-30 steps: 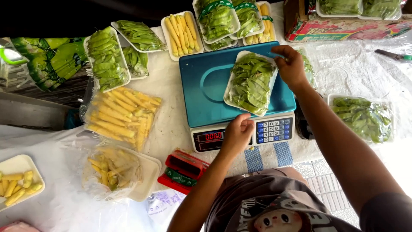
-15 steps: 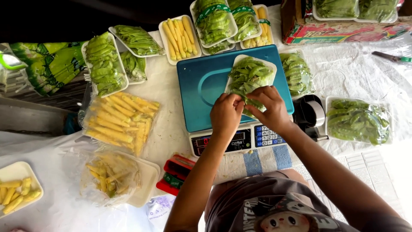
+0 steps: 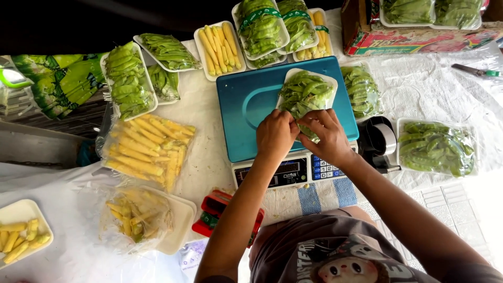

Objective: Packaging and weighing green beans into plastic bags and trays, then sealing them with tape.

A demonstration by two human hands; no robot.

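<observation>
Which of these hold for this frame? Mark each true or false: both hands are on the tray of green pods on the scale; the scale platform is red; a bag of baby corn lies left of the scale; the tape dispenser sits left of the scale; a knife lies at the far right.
1. Both the left hand and the right hand are at the near end of the tray of green pods on the scale. True.
2. The scale platform is red. False: it is teal blue.
3. A clear bag of baby corn lies left of the scale. True.
4. The tape dispenser sits left of the scale. False: it is to the right.
5. A knife lies at the far right. True.
</observation>
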